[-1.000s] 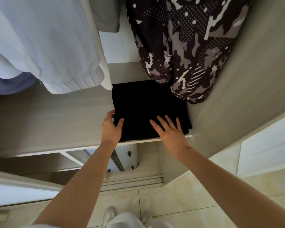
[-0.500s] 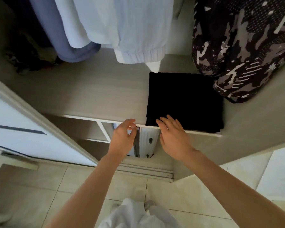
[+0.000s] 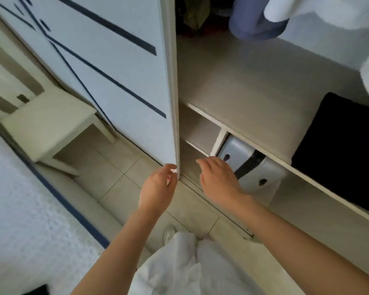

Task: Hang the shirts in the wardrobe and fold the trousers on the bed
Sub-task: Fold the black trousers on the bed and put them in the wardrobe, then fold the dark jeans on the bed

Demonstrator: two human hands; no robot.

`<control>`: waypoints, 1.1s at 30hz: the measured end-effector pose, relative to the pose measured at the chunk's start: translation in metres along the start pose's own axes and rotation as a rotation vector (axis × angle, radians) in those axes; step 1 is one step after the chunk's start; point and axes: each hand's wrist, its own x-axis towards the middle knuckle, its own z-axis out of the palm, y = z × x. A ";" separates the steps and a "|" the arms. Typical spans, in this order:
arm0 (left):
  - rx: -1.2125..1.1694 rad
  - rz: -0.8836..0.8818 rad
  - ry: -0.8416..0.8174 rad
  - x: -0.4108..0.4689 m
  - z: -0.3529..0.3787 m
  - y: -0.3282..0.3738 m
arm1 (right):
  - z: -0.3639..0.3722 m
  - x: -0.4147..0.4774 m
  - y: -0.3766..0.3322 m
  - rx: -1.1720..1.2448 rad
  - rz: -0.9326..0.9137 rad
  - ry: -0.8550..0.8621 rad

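The folded black trousers [image 3: 341,145] lie flat on the wardrobe shelf [image 3: 254,99], at the right end, their front edge flush with the shelf's lip. Above them hang the shirts — a white one [image 3: 332,11] with its sleeve cuff dangling just over the trousers' far corner, and a blue-grey one [image 3: 256,20] beside it to the left.

My left hand [image 3: 158,186] is at the bottom of the sliding wardrobe door [image 3: 107,67], fingers curled narrow with the tips touching the door's pale edge strip; whether they truly grip it I cannot tell. My right hand [image 3: 218,179] hovers just beside it, palm down, fingers loosely spread and holding nothing, in front of the lower compartment. Both forearms reach forward from the bottom of the view, roughly parallel, wrists a little bent.

Behind my right hand a silver-grey suitcase [image 3: 256,167] lies in the lower compartment under the shelf. The door is white with dark slanting stripes. To the left a small cream stool [image 3: 49,124] stands on the tiled floor [image 3: 124,167], and the edge of the bed [image 3: 19,209] — white with a blue border — runs along the left.
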 end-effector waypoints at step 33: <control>-0.256 -1.382 0.747 -0.342 0.063 -0.099 | 0.113 -0.061 -0.231 -0.221 -1.221 -0.583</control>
